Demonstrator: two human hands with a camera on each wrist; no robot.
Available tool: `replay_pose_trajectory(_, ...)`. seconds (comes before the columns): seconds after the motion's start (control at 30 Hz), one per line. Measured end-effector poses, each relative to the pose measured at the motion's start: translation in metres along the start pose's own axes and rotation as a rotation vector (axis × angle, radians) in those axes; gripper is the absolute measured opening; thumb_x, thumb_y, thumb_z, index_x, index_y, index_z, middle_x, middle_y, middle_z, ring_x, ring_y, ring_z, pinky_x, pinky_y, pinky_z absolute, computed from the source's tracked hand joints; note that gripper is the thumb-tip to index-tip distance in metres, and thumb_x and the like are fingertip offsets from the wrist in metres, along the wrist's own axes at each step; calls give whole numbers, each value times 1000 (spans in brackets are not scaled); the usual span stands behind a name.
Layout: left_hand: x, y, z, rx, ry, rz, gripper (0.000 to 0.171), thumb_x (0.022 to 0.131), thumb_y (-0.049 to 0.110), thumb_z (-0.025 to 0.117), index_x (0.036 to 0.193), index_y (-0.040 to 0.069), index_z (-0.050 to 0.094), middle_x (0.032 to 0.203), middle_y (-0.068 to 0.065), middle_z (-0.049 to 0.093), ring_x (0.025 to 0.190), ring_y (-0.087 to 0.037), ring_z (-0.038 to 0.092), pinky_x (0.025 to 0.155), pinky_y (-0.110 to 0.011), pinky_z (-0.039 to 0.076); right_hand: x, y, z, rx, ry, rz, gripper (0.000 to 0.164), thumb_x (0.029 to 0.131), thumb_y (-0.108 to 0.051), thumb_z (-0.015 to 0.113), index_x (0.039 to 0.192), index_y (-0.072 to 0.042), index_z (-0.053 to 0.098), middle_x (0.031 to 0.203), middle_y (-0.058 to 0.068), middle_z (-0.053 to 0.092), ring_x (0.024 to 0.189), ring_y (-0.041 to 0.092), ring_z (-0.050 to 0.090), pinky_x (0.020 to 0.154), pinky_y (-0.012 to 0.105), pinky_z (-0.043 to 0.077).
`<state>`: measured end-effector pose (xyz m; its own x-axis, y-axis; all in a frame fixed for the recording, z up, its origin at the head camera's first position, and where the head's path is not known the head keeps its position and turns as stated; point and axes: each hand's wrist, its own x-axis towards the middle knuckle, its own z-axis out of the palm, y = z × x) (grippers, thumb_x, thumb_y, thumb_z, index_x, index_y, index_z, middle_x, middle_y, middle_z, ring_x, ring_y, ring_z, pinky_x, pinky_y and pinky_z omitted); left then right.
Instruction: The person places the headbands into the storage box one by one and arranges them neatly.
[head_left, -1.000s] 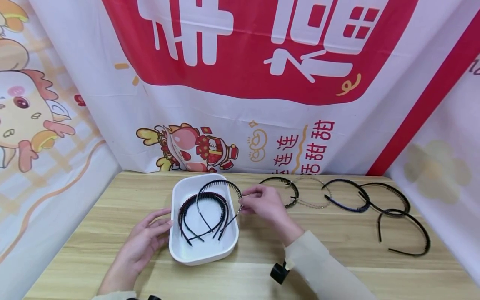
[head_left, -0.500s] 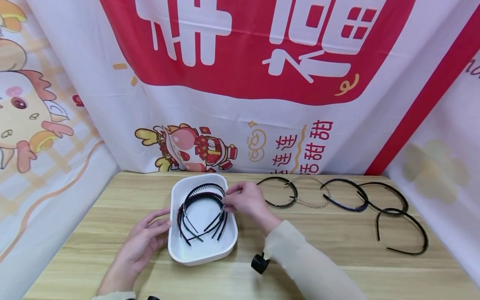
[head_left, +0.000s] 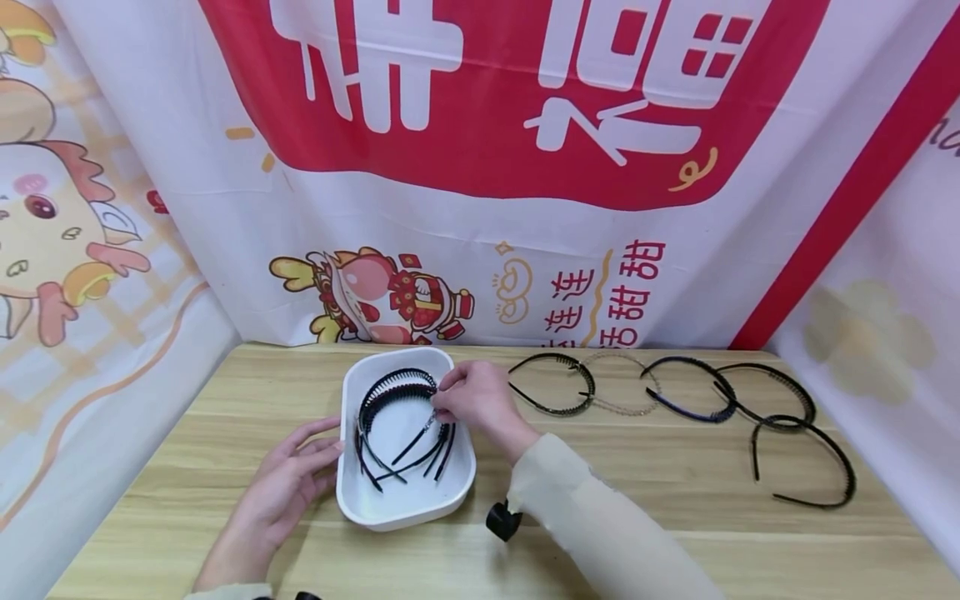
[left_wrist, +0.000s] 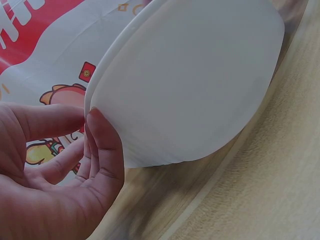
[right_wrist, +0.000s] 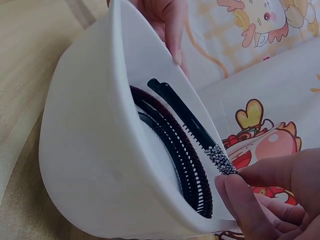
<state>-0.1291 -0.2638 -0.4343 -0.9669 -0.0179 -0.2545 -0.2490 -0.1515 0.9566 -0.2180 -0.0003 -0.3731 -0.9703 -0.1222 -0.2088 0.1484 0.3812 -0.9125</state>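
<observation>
My right hand (head_left: 480, 404) pinches a black toothed headband (right_wrist: 192, 125) with thumb and fingertips, at a stretch covered in sparkly stones. This headband tilts inside a white plastic bin (head_left: 352, 512), over several dark toothed headbands (right_wrist: 172, 135) lying together there. One of those looks dark red and braided in the right wrist view. At the bin's left side, my left hand (head_left: 292, 475) holds the rim (left_wrist: 90, 95) between thumb and fingers. The right fingers hide part of the held headband.
On the wooden table (head_left: 600, 500), right of the bin, several headbands lie in a chain: a black one (head_left: 592, 387), a pale beaded one (head_left: 622, 412), a dark blue one (head_left: 693, 414) and more black ones (head_left: 851, 467). A printed cloth (head_left: 480, 275) hangs behind.
My right hand has moved left over the bin, bringing the stone-covered headband down among the others and tilting it. The left hand has stayed at the rim.
</observation>
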Motion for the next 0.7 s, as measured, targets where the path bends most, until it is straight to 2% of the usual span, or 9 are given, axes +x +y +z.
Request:
replay_pose_trajectory(0.13,0,1,0,-3,2,1,35,105,4,63,130,27,64,109,6,79,103,-11,75,92,-30,63,2,-3,2,-39,9,13,14,84,1,87,91,-3,75,84,12,75,72,25,82,75,39,69)
replay_pose_trajectory(0.27,-1,1,0,0,-3,-4,35,105,4,63,132,27,63,110,6,79,104,-12,75,93,-30,63,5,-6,3,-69,8,36,14,84,-1,88,89,-5,76,86,10,75,71,23,82,73,36,68)
replay_pose_trajectory(0.57,-1,2,0,-1,-7,-16,36,105,5,63,134,26,61,111,7,79,105,-12,74,94,-30,63,10,-8,1,-75,-42,106,14,83,-3,89,86,-8,77,81,8,76,70,22,82,73,34,68)
replay_pose_trajectory(0.7,0,1,0,2,-12,-14,36,105,5,63,136,24,60,112,7,79,106,-12,74,94,-31,63,13,-9,2,-105,-58,115,11,86,-5,87,88,-8,77,76,9,77,69,23,81,71,34,68)
